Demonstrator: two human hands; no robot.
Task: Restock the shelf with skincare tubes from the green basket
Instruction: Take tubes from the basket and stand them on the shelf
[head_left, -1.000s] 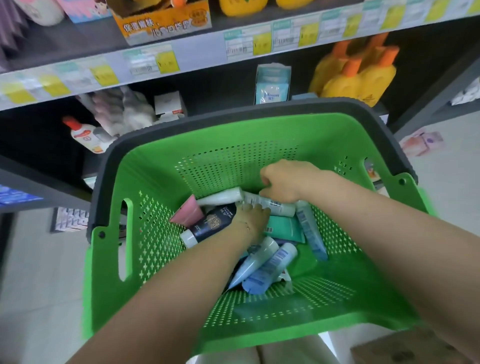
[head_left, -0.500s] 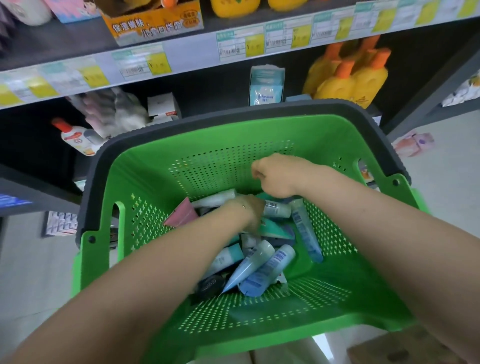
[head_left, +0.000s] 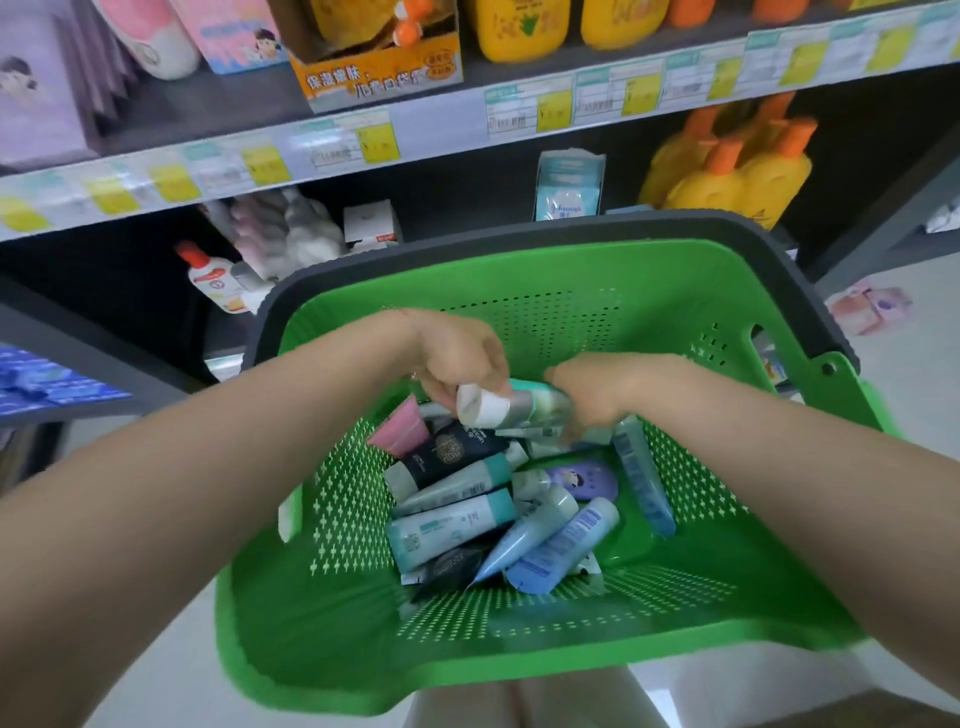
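Note:
The green basket (head_left: 571, 644) with a dark grey rim fills the middle of the view, and several skincare tubes (head_left: 457, 525) lie piled at its bottom. Both hands are inside it, above the pile. My left hand (head_left: 457, 358) is closed on a white-capped tube (head_left: 498, 408) lifted off the heap. My right hand (head_left: 592, 389) grips the teal-green end of tubes held next to it; how many it holds is unclear. A dark navy tube (head_left: 457, 449) and a pink tube (head_left: 402, 431) lie just below my left hand.
Behind the basket runs a dark shelf (head_left: 467, 119) with price labels along its edge. Yellow bottles with orange caps (head_left: 737, 176) stand at the right, a pale blue box (head_left: 569, 187) in the middle, a small white box (head_left: 370, 226) and a white bottle (head_left: 210, 278) at the left.
Both hands have risen from the pile. The left hand now holds a white-capped tube and the right hand has lifted tubes beside it. The view has tilted upward slightly.

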